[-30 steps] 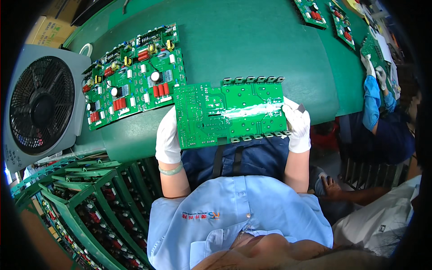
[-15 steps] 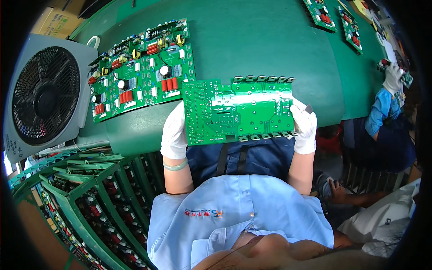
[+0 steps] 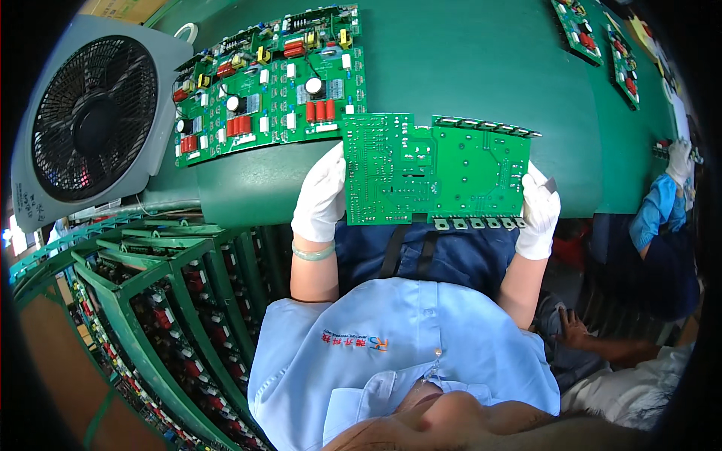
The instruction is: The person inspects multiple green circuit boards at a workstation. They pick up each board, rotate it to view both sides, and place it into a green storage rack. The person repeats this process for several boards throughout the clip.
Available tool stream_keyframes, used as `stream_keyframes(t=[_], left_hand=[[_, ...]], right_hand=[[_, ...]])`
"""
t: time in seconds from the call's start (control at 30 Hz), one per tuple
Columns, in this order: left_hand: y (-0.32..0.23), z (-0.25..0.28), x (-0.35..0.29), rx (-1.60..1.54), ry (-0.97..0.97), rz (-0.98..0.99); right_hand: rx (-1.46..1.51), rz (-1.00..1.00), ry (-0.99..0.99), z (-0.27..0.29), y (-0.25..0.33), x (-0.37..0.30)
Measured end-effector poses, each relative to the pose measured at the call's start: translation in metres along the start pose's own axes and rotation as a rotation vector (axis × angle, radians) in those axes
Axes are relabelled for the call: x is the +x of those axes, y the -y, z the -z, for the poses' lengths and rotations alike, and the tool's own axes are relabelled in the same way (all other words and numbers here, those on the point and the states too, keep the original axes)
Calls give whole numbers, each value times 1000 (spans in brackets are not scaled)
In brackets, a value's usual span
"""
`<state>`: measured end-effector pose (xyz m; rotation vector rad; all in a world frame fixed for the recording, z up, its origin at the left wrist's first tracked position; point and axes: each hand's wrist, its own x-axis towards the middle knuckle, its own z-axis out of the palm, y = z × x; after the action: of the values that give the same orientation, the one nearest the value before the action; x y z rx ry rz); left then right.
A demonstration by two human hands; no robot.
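Note:
Between my two white-gloved hands is a green circuit board (image 3: 481,177), its soldered side facing up toward me. My left hand (image 3: 322,192) grips the board's left edge, and a pale bangle circles that wrist. The right edge is held by my right hand (image 3: 539,214), whose fingers also have a small dark grey flat piece (image 3: 551,185) sticking out from them. Metal tabs with holes line the right half of the board's near and far edges. The components on its underside are hidden. The board is held over the near edge of the green table (image 3: 466,68).
Several populated circuit boards (image 3: 271,98) lie at the table's left, beside a grey box fan (image 3: 98,113). Green racks (image 3: 143,286) full of boards stand at lower left. Two more boards (image 3: 577,34) lie far right, where a co-worker's gloved hand (image 3: 679,161) handles something.
The board in my hands has tilted, so its glare is gone and the far tabs appear more edge-on. The whole view has shifted, with the scene moving rightward and slightly up.

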<state>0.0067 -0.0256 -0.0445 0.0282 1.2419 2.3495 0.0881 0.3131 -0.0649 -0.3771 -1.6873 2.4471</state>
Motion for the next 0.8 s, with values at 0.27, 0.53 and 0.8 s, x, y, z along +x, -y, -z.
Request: stream_keyframes(t=[0.27,0.53,0.8], left_hand=[[5,9,-1,-36,92,-48],[4,6,0,-28,110,-68],[3,4,-1,22,75,-43]], right_hand=[[-30,0,5,3,-1,1],[-3,3,23,10,-5,0],[-72,-28,-44,4,0,-1]])
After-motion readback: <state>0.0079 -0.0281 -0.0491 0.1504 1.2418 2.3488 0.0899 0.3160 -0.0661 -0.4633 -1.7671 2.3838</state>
